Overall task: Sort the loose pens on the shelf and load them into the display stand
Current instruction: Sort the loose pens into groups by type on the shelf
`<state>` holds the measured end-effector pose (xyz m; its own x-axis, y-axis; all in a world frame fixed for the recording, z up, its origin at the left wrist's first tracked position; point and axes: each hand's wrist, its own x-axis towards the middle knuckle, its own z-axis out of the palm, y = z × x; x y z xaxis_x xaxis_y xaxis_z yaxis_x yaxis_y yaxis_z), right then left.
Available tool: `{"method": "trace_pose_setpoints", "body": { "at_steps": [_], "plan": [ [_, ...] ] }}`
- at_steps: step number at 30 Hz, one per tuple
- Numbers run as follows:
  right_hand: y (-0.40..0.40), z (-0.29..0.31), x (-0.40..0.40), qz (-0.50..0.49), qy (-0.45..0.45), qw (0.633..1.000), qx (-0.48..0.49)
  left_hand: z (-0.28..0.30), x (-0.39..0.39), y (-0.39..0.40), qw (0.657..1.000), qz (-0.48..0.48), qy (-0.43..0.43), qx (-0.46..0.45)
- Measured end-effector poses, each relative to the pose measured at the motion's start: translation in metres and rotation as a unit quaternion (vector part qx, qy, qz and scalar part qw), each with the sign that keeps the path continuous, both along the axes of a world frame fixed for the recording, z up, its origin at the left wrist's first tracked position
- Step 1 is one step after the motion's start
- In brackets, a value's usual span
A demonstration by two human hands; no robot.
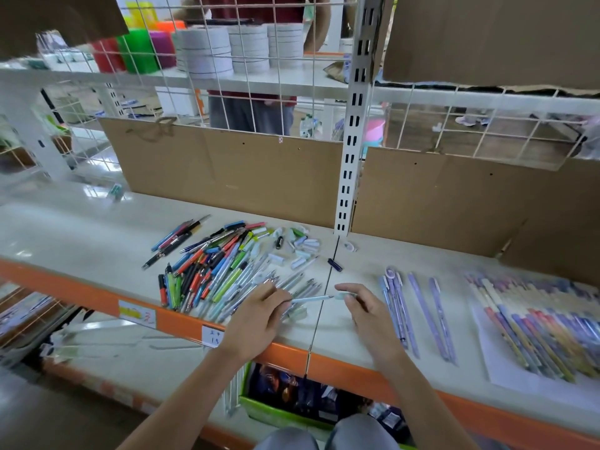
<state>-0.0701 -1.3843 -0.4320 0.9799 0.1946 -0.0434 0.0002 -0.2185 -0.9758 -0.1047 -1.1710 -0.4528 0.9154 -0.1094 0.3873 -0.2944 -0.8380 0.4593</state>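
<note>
- Sorting step: left hand (263, 311) pinches a pale blue pen (311, 299); right hand (360, 303) pinches its cap end.
- Pen pile (220, 267) lies beyond the left hand.
- Next, probably capping it.

Bright, even indoor light on my feed, shadows soft and faint. Glare patches on the glossy white shelf (81, 222) at left. Wide-angle lens bends the orange shelf edge (181, 319) and the slotted upright (352, 131). Centre is fairly sharp; edges smear badly, worst on the patterned pens (532, 323) at right and the lower-left corner. Background behind the wire grid (227, 60) is soft.
</note>
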Motion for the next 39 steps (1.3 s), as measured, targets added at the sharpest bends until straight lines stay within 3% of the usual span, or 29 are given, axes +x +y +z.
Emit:
{"method": "trace_pose_setpoints", "body": {
  "at_steps": [5, 8, 13, 17, 19, 21, 23, 25, 28, 31, 36, 39],
  "plan": [
    [0.002, 0.008, -0.003, 0.056, -0.016, 0.997, -0.049, 0.006, 0.000, -0.003, 1.000, -0.012, 0.024, -0.006],
    [0.000, 0.021, -0.004, 0.044, 0.031, 0.998, 0.044, 0.017, -0.001, -0.009, 0.998, -0.020, 0.046, -0.023],
    [-0.003, 0.046, 0.004, 0.013, 0.033, 0.987, 0.154, 0.048, 0.003, -0.037, 0.989, -0.043, 0.047, -0.136],
    [-0.006, 0.053, 0.013, -0.031, 0.107, 0.965, 0.236, 0.044, 0.004, -0.064, 0.995, 0.015, -0.052, -0.082],
    [-0.006, 0.051, 0.020, -0.074, 0.151, 0.946, 0.278, 0.036, 0.005, -0.087, 0.996, 0.051, -0.057, -0.039],
    [-0.010, 0.047, 0.030, -0.106, 0.134, 0.966, 0.196, 0.033, 0.006, -0.108, 0.997, 0.076, 0.015, -0.017],
    [-0.016, 0.042, 0.041, -0.104, 0.050, 0.992, -0.050, 0.031, 0.010, -0.122, 0.991, 0.096, 0.083, 0.031],
    [-0.022, 0.041, 0.053, -0.070, -0.017, 0.969, -0.236, 0.030, 0.012, -0.131, 0.986, 0.094, 0.116, 0.069],
    [-0.023, 0.039, 0.069, -0.009, -0.023, 0.915, -0.403, 0.031, 0.018, -0.139, 0.982, 0.058, 0.153, 0.100],
    [-0.021, 0.036, 0.072, 0.020, -0.025, 0.871, -0.490, 0.035, 0.017, -0.134, 0.978, 0.038, 0.152, 0.137],
    [-0.010, 0.046, 0.051, 0.037, -0.111, 0.820, -0.561, 0.044, -0.005, -0.086, 0.985, 0.040, 0.080, 0.145],
    [0.018, 0.059, 0.012, 0.086, -0.194, 0.833, -0.512, 0.046, -0.030, -0.044, 0.992, 0.053, 0.008, 0.113]
  ]
}}
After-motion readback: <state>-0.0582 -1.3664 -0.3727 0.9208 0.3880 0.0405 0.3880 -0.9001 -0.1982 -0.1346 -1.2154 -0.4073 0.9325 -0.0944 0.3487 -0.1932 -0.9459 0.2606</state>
